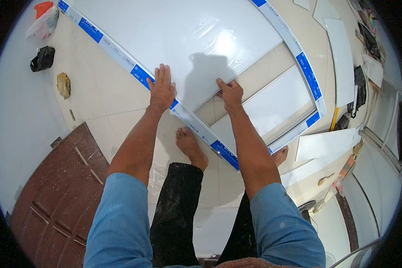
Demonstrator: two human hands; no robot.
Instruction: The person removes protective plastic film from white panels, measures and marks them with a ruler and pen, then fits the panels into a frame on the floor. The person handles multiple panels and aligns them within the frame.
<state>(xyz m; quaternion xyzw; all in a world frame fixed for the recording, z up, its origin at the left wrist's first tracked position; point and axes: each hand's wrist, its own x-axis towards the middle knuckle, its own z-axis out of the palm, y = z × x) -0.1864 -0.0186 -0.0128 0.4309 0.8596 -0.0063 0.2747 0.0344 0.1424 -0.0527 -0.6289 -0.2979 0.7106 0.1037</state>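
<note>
A large white frame (116, 50) wrapped in blue-and-white protective tape lies on the floor before me. Within it sits a wide white panel (165, 31) with a glossy film. My left hand (162, 90) rests with fingers outstretched over the panel's edge and the frame's left rail. Thumb and fingers of my right hand (231, 94) pinch the panel's near edge, the fingertips partly hidden beneath it. Between this edge and a second white panel (277, 102) at the frame's near end, a strip of tiled floor shows. My shadow falls across the large panel.
A brown wooden door panel (53, 196) lies at the left. A black bag (43, 59) and a yellowish lump (63, 85) sit near the left wall. White strips (339, 62) and offcuts (324, 144) lie at the right, near a brush (326, 179). My bare left foot (192, 147) stands beside the frame.
</note>
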